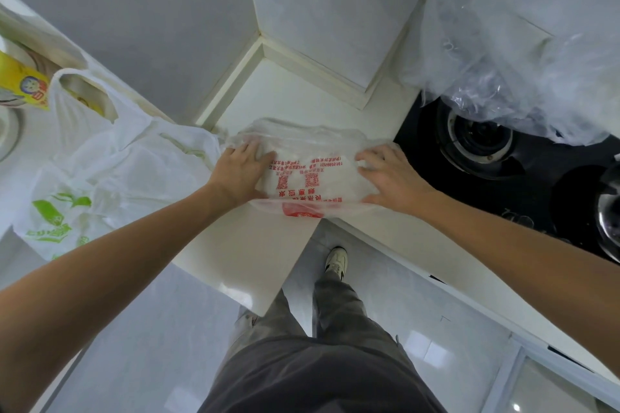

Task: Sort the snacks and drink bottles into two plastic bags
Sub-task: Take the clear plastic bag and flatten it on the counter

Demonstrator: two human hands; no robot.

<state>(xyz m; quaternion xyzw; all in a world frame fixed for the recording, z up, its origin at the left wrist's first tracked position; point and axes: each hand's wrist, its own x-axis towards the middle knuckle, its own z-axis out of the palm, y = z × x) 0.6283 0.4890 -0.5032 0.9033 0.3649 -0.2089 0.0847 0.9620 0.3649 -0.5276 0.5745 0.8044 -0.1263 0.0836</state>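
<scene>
A black gas stove [523,174] sat at the right of the white counter [255,245], clear plastic wrap [523,43] crumpled over its far burner [478,141].

**A home kitchen, seen at the corner counter**

We stand at a white countertop [285,90] that turns an inside corner, backed by pale grey wall tiles [161,27]. To our right a black glass gas hob [543,184] is set into the counter, one round burner [476,141] plainly showing, a second partly cut off at the frame edge. Crumpled clear plastic sheeting [510,43] hangs over the wall behind the hob. Thin printed shopping bags [110,164] lie on the counter, and a yellow carton [23,84] sits at far left. Glossy pale floor tiles [134,345] run below. We note the scale is domestic, not commercial.
</scene>
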